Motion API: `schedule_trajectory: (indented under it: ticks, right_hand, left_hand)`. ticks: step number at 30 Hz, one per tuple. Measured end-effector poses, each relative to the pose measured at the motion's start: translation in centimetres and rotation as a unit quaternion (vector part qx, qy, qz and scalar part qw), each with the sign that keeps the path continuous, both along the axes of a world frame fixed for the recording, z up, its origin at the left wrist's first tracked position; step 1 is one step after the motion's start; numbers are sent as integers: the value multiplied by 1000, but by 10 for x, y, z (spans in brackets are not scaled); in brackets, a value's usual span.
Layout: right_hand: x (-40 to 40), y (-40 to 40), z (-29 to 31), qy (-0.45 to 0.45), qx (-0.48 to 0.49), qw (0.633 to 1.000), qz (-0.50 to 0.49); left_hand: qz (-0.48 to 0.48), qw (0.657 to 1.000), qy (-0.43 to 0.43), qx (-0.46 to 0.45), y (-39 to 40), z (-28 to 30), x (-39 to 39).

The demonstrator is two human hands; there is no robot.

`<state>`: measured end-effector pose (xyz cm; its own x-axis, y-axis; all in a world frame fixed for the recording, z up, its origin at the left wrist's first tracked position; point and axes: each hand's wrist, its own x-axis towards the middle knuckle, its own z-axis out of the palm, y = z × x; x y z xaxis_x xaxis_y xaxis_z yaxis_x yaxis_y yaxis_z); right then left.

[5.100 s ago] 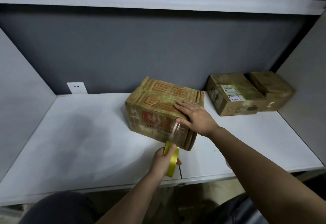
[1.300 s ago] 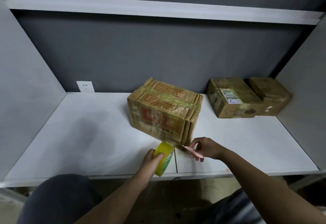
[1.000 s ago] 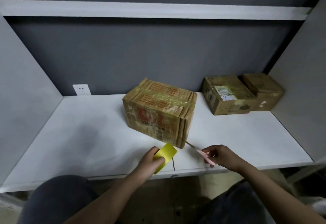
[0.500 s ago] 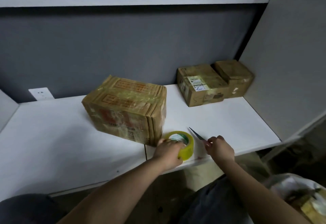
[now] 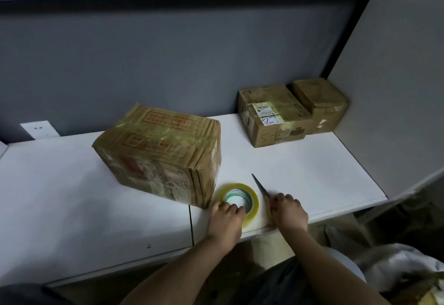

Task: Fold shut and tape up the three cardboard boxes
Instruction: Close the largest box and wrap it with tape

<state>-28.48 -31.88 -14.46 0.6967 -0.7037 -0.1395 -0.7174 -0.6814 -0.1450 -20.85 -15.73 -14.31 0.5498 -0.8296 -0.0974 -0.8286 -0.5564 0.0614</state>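
Observation:
A large taped cardboard box (image 5: 161, 153) with red print sits closed on the white shelf (image 5: 72, 196). Two smaller closed boxes stand at the back right: a labelled box (image 5: 271, 115) and a smaller box (image 5: 320, 103) beside it. A yellow tape roll (image 5: 249, 196) lies flat by the large box's front right corner, and my left hand (image 5: 225, 218) grips its near edge with fingers in the core. My right hand (image 5: 288, 213) holds scissors (image 5: 260, 185) low on the shelf, blades pointing away.
A grey panel (image 5: 396, 76) walls the shelf on the right, a dark back wall with a white socket (image 5: 38, 129) stands behind. A seam (image 5: 191, 225) splits the shelf near my left hand. Crumpled plastic bags (image 5: 408, 271) lie on the floor at lower right.
The tape was cut from the large box with the scissors. My left hand laid the roll flat on the shelf and my right hand brought the scissors down beside it. My view swung right.

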Motion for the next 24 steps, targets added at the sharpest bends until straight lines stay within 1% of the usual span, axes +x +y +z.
schedule_trajectory:
  ticks: [4,6,9,10,12,14,16,17,19,21,22,23,24]
  right_hand:
    - [-3,3,-1,-44,49,998,8]
    - [-3,7,5,-85,46,995,-6]
    - [9,21,26,-179,35,983,26]
    - [17,29,37,-224,37,972,51]
    - [36,52,65,-318,27,940,118]
    - [55,79,92,-382,-12,903,195]
    - [72,102,113,-397,-60,877,265]
    - [80,112,119,-380,-78,873,294]
    - [96,128,122,-296,-97,884,347]
    - [110,137,115,-202,-108,901,369]
    - [114,139,111,-174,-118,905,369]
    - [117,141,109,-167,-131,907,364]
    - [120,142,108,-180,-139,906,356]
  left_hand:
    - [-17,998,23,-53,13,18,3]
    - [-18,991,28,-132,24,33,7]
    - [-43,959,37,-276,49,66,16]
    - [-56,948,18,-314,59,76,21]
    - [-58,927,-54,-367,80,93,32]
    - [-8,914,-128,-384,103,105,49]
    - [59,907,-175,-379,124,114,67]
    - [79,910,-186,-363,132,117,78]
    - [85,935,-174,-296,141,120,98]
    - [73,967,-146,-195,144,117,119]
    - [69,975,-141,-158,142,113,129]
    - [64,979,-139,-137,139,109,136]
    - [65,981,-136,-127,136,104,143]
